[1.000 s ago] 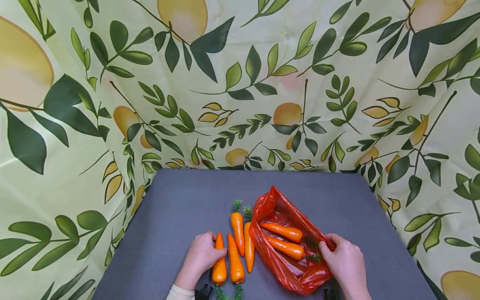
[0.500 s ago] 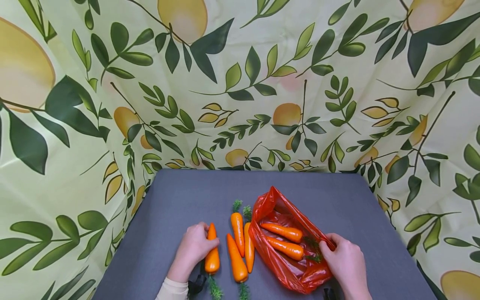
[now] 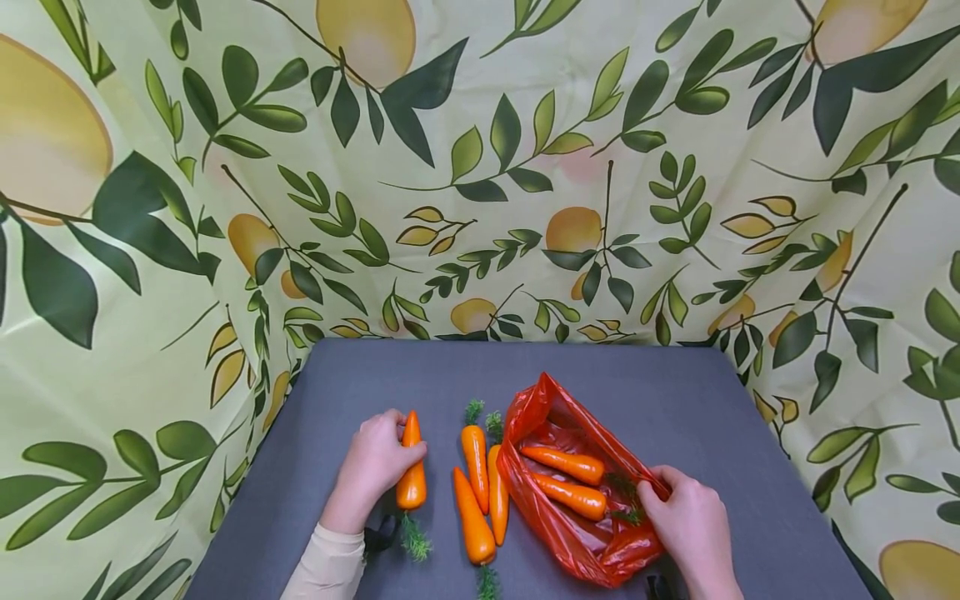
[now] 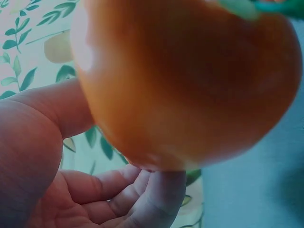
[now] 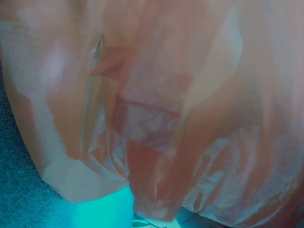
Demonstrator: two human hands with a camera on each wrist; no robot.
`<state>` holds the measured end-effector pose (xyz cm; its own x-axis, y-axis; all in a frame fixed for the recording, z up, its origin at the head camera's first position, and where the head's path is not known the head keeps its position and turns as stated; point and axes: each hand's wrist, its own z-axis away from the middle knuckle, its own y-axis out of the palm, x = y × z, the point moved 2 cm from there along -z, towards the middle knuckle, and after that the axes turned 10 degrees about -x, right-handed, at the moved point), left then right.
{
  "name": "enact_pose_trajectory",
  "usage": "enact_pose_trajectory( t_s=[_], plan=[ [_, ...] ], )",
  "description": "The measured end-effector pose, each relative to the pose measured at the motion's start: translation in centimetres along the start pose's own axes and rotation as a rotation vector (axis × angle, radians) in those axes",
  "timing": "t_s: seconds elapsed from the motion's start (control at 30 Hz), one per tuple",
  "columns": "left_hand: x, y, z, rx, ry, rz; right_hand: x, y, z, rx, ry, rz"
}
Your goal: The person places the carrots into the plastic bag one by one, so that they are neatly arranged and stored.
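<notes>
My left hand (image 3: 378,457) pinches a carrot (image 3: 411,483) between thumb and fingers, its tip pointing away and its green top toward me. In the left wrist view the carrot's blunt end (image 4: 190,95) fills much of the frame. My right hand (image 3: 692,518) grips the right rim of a red plastic bag (image 3: 547,533), which lies with its mouth spread. Inside it are two carrots, one farther back (image 3: 564,464) and one nearer (image 3: 572,497). The right wrist view is mostly covered by the bag's film (image 5: 152,118); no fingers show there.
Between my left hand and the bag lie three loose carrots: one nearest me (image 3: 472,521), one farther back (image 3: 475,467), and one against the bag (image 3: 497,500). The grey table (image 3: 390,375) meets a leaf-and-fruit patterned cloth (image 3: 480,250) at its back and sides.
My left hand has moved away from me and to the left, taking its carrot from beside the loose ones. The neighbouring carrot has shifted slightly. My right hand and the bag stay put.
</notes>
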<state>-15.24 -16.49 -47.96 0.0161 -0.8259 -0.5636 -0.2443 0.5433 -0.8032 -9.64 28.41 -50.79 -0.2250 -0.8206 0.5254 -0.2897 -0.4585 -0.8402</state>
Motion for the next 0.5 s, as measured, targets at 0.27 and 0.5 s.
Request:
enact_pose_trajectory(
  t_s=[0.27,0.5],
  plan=[
    [-1.8,-1.2,-1.2,-0.029,0.046,0.011,-0.1,0.0,-0.1,0.010,0.000,0.000],
    [-3.5,-1.7,-2.0,-0.073,0.142,0.002,0.0,0.1,-0.2,0.014,0.010,0.005]
  ],
)
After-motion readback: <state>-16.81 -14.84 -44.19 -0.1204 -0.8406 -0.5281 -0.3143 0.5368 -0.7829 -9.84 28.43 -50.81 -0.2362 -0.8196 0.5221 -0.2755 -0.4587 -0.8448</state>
